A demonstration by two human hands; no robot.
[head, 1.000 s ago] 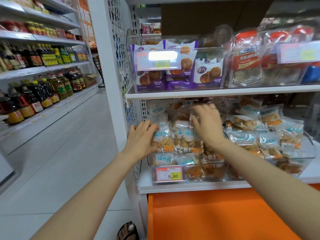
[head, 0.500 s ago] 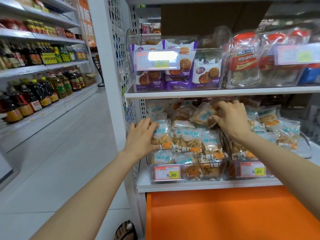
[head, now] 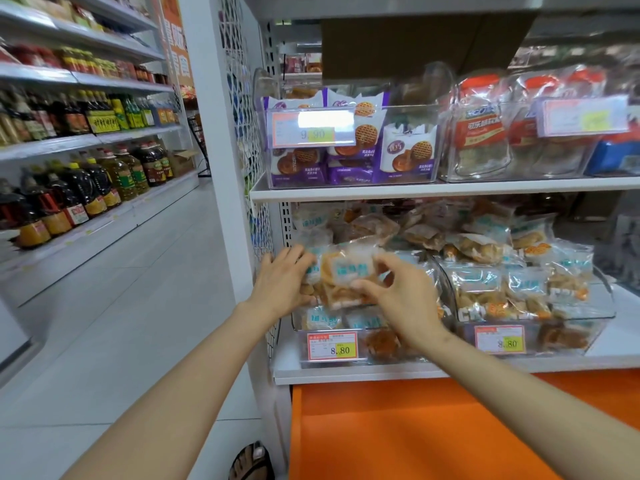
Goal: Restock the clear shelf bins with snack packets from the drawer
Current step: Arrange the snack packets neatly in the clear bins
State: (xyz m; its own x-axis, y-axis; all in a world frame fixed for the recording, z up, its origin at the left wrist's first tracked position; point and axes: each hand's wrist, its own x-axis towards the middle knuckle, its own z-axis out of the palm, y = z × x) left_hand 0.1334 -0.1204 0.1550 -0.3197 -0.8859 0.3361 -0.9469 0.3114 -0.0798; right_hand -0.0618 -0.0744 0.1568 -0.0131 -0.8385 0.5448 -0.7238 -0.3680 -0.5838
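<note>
Over the left bin, the right hand, back from the right bin, now pinches a snack packet between thumb and fingers. The left hand still presses straight fingers against that bin's heaped packets.

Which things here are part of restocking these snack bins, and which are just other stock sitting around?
In the job: snack packet pinched by right hand; left hand on the stacked packets; left clear bin; orange drawer.
Just about: purple biscuit packs; red-label bags; oil bottles.
</note>
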